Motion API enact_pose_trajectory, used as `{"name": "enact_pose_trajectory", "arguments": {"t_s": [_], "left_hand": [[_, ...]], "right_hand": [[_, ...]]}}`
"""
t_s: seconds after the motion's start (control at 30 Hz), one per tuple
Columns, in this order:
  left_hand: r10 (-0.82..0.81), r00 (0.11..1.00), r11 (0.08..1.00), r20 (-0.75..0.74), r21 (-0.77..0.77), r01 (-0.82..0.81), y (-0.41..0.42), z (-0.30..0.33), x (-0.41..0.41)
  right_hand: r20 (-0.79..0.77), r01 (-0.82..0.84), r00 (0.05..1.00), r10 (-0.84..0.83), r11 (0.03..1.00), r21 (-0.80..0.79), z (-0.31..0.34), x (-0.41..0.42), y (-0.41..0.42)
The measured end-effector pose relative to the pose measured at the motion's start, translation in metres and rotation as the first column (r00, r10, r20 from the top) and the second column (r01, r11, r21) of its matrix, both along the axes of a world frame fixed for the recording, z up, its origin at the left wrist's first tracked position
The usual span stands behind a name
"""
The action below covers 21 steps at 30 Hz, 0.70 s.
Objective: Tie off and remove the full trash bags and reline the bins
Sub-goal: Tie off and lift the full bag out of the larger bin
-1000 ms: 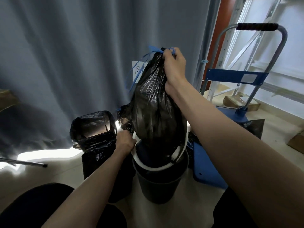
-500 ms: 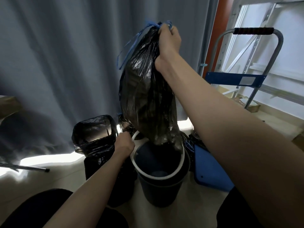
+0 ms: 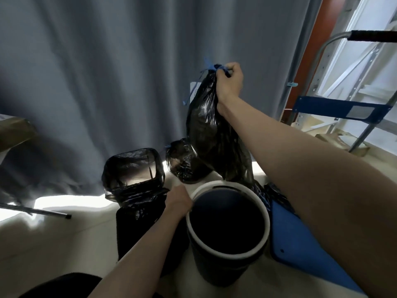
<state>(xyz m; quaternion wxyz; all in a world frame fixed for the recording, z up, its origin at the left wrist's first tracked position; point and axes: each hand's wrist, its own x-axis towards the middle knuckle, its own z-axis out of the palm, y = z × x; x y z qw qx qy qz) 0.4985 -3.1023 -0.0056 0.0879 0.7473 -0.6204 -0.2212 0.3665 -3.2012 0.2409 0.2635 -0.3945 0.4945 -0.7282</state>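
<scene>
My right hand [image 3: 229, 82] grips the gathered neck and blue drawstrings of a full black trash bag [image 3: 214, 134], which hangs in the air beyond the round dark bin [image 3: 227, 250]. That bin has a white rim ring and an unlined, dark inside. My left hand [image 3: 179, 201] holds the bin's rim at its left side. A smaller tied black bag [image 3: 184, 164] lies on the floor behind the bin. To the left stands a square bin lined with a black bag [image 3: 133, 168].
A grey curtain [image 3: 107, 72] hangs behind everything. A blue platform trolley [image 3: 305, 244] with a metal handle [image 3: 369, 37] stands at the right, close to the round bin. A thin metal rod [image 3: 43, 211] lies on the floor at left. Cardboard boxes sit at far right.
The full bag has come fully out of the round bin and moved back and to the right, lower than half a second ago. My left hand stays on the rim.
</scene>
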Motion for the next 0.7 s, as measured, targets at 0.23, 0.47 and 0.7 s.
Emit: {"name": "enact_pose_trajectory", "arguments": {"t_s": [0.23,0.47,0.7], "left_hand": [[-0.067,0.997,0.99,0.024,0.126,0.064,-0.02,-0.01,-0.001],[-0.13,0.991,0.988,-0.004,0.079,0.13,-0.034,-0.014,-0.005],[-0.156,0.988,0.986,-0.009,0.051,0.156,-0.039,-0.014,-0.006]], "right_hand": [[-0.073,-0.2,0.974,0.216,0.963,0.182,-0.063,0.008,-0.056],[-0.343,-0.289,0.838,0.424,0.878,0.38,-0.122,0.01,-0.075],[-0.639,-0.003,0.621,0.454,0.817,0.577,-0.193,-0.038,-0.051]]}}
